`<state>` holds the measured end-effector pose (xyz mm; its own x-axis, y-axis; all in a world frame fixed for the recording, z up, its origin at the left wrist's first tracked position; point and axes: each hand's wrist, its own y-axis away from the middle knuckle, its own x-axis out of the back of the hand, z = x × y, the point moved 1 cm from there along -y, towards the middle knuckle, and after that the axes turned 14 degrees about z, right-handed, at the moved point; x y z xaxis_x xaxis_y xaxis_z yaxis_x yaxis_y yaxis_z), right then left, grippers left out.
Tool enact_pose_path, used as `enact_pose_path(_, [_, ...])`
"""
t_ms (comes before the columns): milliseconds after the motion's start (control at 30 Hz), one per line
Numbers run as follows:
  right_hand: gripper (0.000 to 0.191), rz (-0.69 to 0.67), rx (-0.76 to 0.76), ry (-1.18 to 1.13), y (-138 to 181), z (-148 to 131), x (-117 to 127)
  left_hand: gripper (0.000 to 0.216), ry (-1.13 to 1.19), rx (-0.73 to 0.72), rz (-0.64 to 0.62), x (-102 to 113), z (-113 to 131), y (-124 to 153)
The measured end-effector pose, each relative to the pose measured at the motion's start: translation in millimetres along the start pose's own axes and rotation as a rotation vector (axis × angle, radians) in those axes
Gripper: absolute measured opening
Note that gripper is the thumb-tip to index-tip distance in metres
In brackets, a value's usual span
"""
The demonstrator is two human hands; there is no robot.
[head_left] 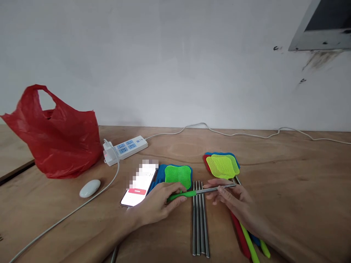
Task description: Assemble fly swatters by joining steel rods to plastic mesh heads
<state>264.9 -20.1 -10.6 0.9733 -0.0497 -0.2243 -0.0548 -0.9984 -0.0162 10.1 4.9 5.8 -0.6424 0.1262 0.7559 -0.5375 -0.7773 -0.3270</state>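
My left hand (164, 204) is closed around a slim green plastic handle (189, 194), fitted to the end of a metal rod (211, 190). My right hand (233, 197) pinches the rod towards its other end, thumb on top. Under the rod several loose metal rods (200, 223) lie side by side on the table. Just beyond my left fingers is a green mesh fly swatter head (178, 174), over blue mesh heads (161, 173); whether it joins the green handle I cannot tell. Beside my right hand, fly swatters with a yellow-green head (221, 167) on top lie stacked, partly hidden by my forearm.
A lit phone (139, 186) lies left of the blue heads. Further left are a white mouse (90, 188), a white power strip (128, 148) and a red plastic bag (63, 138). A white cable (233, 134) runs along the wall at the back of the wooden table (301, 182).
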Motion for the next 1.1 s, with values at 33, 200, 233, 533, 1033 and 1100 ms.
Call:
enact_pose_path(33, [0.026, 0.039, 0.033, 0.052, -1, 0, 1, 0.02, -0.008, 0.003, 0.002, 0, 0, 1])
enact_pose_path(200, [0.025, 0.101, 0.113, 0.221, -9, 3, 10, 0.023, -0.108, -0.002, 0.019, 2, -1, 2])
enact_pose_path(233, [0.025, 0.083, 0.126, 0.25, -9, 3, 12, 0.023, -0.144, -0.012, 0.019, 3, -1, 3])
enact_pose_path(533, [0.018, 0.025, 0.567, 0.702, -6, -6, 17, 0.021, -0.282, -0.064, 0.058, 4, -1, 2])
enact_pose_path(1033, [0.019, -0.193, 0.713, 0.945, 0, -20, 6, 0.023, -0.345, -0.19, -0.004, 0, 11, 3])
enact_pose_path(1100, [0.022, -0.269, 0.75, 1.021, 0, -25, 3, 0.024, -0.353, -0.198, -0.061, 0, 18, 0])
